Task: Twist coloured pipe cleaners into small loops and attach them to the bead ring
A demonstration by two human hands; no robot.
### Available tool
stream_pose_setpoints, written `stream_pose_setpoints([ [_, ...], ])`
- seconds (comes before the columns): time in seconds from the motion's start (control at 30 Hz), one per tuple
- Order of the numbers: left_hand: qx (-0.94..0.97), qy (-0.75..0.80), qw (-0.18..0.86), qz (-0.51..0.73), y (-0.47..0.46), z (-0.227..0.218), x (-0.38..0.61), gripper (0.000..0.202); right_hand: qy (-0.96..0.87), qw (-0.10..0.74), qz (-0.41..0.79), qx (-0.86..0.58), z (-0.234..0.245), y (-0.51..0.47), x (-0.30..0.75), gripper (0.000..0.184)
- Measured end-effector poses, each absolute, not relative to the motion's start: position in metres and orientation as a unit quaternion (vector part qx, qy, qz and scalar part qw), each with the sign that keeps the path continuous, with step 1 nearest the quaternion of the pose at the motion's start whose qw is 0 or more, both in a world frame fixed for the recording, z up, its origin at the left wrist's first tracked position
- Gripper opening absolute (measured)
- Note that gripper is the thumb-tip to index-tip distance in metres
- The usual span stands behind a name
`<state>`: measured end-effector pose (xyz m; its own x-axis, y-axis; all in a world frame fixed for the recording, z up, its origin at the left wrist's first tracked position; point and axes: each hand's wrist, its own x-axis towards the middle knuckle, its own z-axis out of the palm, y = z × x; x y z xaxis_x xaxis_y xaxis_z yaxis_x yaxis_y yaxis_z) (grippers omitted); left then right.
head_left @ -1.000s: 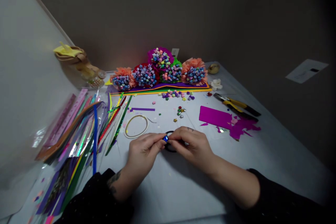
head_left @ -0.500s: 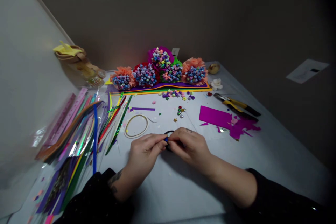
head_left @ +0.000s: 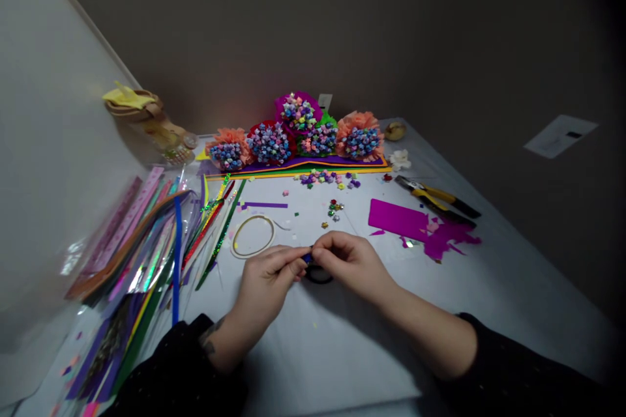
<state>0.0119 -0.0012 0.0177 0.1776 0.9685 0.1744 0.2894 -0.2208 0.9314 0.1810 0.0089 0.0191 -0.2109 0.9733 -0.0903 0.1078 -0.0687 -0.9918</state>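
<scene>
White table (head_left: 493, 273) — tiny blue piece (head_left: 307, 258)

Paper flowers (head_left: 298, 133), yellow pliers (head_left: 437, 201), magenta sheet (head_left: 397, 218) (scraps beside), coloured strips (head_left: 161, 241).

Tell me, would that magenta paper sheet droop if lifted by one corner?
Probably: the magenta paper sheet lies thin and flat, so it likely bends and weighs little. The ragged scraps beside it suggest it tears easily.
</scene>
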Motion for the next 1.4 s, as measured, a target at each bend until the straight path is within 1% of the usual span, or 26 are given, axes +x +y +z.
stream_pose_setpoints([
  [0.07,0.681,0.462,0.370,0.431,0.000,0.016,0.011,0.017,-0.512,0.381,0.604,-0.477,0.020,0.010,0.179,0.017],
  [0.17,0.707,0.446,0.335,0.435,0.001,0.015,0.011,0.018,-0.468,0.359,0.662,-0.462,0.022,0.012,0.179,0.020],
  [0.33,0.715,0.448,0.324,0.428,0.002,0.019,0.010,0.015,-0.459,0.327,0.691,-0.453,0.020,0.012,0.180,0.020],
  [0.4,0.693,0.469,0.346,0.424,0.002,0.019,0.010,0.013,-0.491,0.346,0.652,-0.463,0.019,0.010,0.180,0.018],
  [0.43,0.674,0.484,0.364,0.423,0.001,0.019,0.010,0.013,-0.521,0.365,0.610,-0.472,0.019,0.009,0.180,0.016],
  [0.53,0.609,0.523,0.421,0.421,0.000,0.018,0.012,0.013,-0.635,0.417,0.435,-0.482,0.019,0.004,0.181,0.007],
  [0.6,0.590,0.531,0.442,0.417,-0.001,0.018,0.013,0.014,-0.694,0.427,0.345,-0.465,0.019,0.002,0.181,0.009],
  [0.67,0.585,0.530,0.450,0.417,-0.001,0.019,0.014,0.014,-0.723,0.433,0.302,-0.446,0.019,0.001,0.181,0.010],
  [0.8,0.578,0.530,0.459,0.418,-0.001,0.019,0.014,0.015,-0.743,0.437,0.271,-0.429,0.017,0.001,0.182,0.010],
  [1.07,0.584,0.525,0.452,0.423,-0.002,0.016,0.013,0.014,-0.748,0.443,0.261,-0.420,0.012,0.002,0.181,0.010],
  [1.17,0.610,0.518,0.423,0.426,-0.003,0.016,0.012,0.013,-0.744,0.443,0.271,-0.421,0.012,0.002,0.181,0.011],
  [1.4,0.704,0.467,0.303,0.441,-0.001,0.017,0.011,0.011,-0.745,0.438,0.269,-0.425,0.014,0.001,0.180,0.013],
])
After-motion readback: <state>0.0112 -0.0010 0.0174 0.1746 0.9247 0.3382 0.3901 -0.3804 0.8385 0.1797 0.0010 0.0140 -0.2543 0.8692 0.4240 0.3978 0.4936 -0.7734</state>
